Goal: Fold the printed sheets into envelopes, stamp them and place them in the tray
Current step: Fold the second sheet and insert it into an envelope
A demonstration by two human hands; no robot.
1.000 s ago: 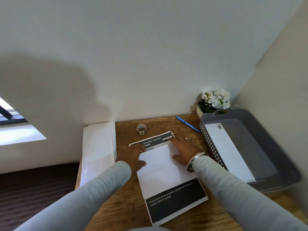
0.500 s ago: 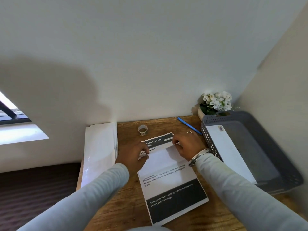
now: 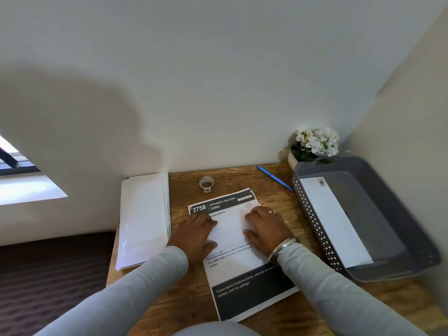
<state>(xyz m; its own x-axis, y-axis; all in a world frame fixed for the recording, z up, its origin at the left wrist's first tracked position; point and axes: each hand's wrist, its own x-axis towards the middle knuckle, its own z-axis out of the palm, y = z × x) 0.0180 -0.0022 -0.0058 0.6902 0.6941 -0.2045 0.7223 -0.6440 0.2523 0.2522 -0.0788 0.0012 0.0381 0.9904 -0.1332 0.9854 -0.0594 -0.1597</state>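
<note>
A stack of printed sheets (image 3: 244,284) with black bands lies in the middle of the wooden desk (image 3: 186,299). On top of it a white folded sheet (image 3: 230,230) lies between my hands. My left hand (image 3: 196,235) rests on its left edge, fingers pointing right. My right hand (image 3: 265,227), with a ring and bangles, presses its right edge with fingers flat. The grey tray (image 3: 312,214) stands at the right and holds a stamped white envelope (image 3: 332,221).
A pile of white envelopes (image 3: 143,219) lies along the desk's left edge. A small roll (image 3: 206,184) and a blue pen (image 3: 275,178) lie at the back by the wall. White flowers (image 3: 315,144) stand in the back corner behind the tray.
The top sheet has been folded into a narrower band, uncovering printed text below it and the header number. Both hands have settled flat on the fold.
</note>
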